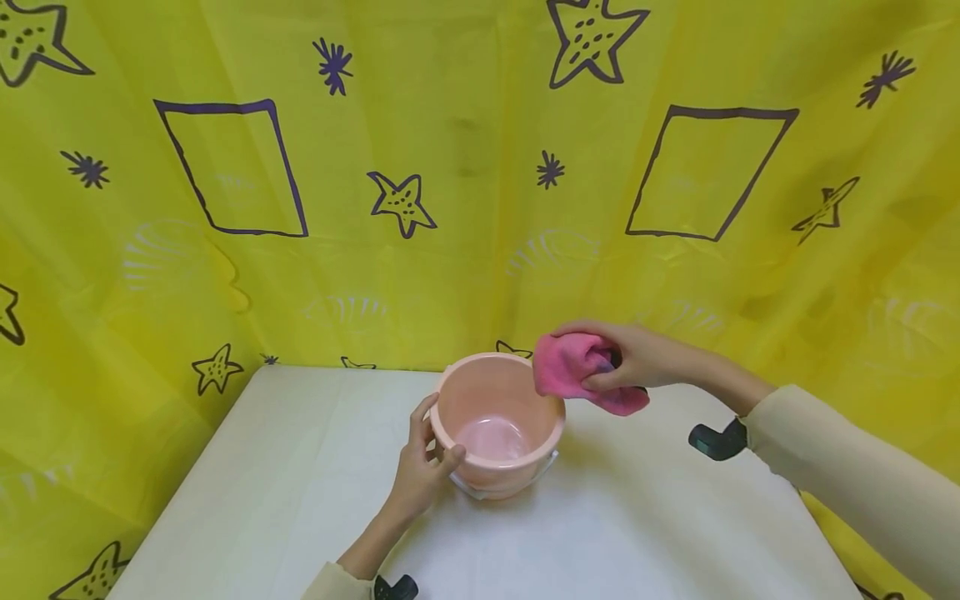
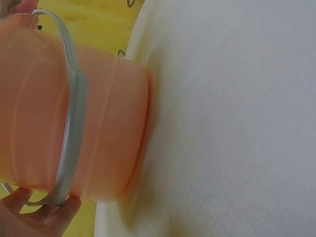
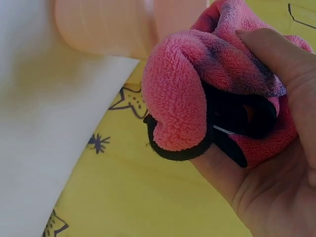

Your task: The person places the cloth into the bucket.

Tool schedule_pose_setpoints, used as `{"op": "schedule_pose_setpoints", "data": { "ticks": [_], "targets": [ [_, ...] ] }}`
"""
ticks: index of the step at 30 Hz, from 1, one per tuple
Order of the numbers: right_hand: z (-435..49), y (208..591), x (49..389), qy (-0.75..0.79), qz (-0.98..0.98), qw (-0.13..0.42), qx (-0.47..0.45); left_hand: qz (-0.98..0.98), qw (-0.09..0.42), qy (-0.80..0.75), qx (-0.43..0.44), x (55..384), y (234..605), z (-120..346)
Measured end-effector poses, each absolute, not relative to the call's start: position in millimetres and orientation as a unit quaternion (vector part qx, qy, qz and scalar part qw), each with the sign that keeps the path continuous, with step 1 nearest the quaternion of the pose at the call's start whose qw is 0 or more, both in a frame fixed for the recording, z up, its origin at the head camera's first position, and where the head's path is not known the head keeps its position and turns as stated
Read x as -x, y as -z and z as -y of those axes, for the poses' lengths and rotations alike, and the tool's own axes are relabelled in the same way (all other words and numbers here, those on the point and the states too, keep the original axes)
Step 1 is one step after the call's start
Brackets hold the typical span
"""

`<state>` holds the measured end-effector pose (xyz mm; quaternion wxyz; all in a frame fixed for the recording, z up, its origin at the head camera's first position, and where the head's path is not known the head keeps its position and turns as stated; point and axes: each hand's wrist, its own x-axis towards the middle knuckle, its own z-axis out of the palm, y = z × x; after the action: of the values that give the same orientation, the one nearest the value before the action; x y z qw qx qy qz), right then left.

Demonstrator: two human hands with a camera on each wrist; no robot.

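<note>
Head view: the left hand (image 1: 422,468) grips a peach bucket (image 1: 489,393), thumb at its rim. The bucket stands upright on a white table (image 1: 330,450). By the bucket's right rim, the right hand (image 1: 639,353) pinches a crumpled pink cloth (image 1: 564,367) between thumb and fingers.

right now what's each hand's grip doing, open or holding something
Left hand: grip holds the round peach-pink plastic bucket at its rim.
Right hand: grip holds the bunched fuzzy pink cloth with dark edging.

Pink cloth (image 1: 564,368) hides part of the peach bucket (image 1: 491,392) in the head view — the worktop (image 1: 637,525) runs off the bottom edge.
</note>
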<state>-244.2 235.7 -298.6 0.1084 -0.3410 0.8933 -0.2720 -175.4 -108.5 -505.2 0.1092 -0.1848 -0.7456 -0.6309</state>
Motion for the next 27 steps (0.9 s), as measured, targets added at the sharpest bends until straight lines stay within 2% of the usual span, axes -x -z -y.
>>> {"op": "schedule_pose_setpoints", "data": {
  "ticks": [13,19,27],
  "targets": [
    [-177.9,292.1,265.4,0.282,-0.874,0.140,0.370,0.752,0.113,0.624,0.182,175.6,506.9,109.8],
    [-154.9,302.2,273.8,0.265,-0.867,0.147,0.395,0.756,0.125,0.614,0.191,177.7,506.6,110.2],
    [-137.2,322.1,279.1,0.240,-0.865,0.182,0.401,0.758,0.122,0.612,0.187,178.1,506.6,109.8]
  ]
}}
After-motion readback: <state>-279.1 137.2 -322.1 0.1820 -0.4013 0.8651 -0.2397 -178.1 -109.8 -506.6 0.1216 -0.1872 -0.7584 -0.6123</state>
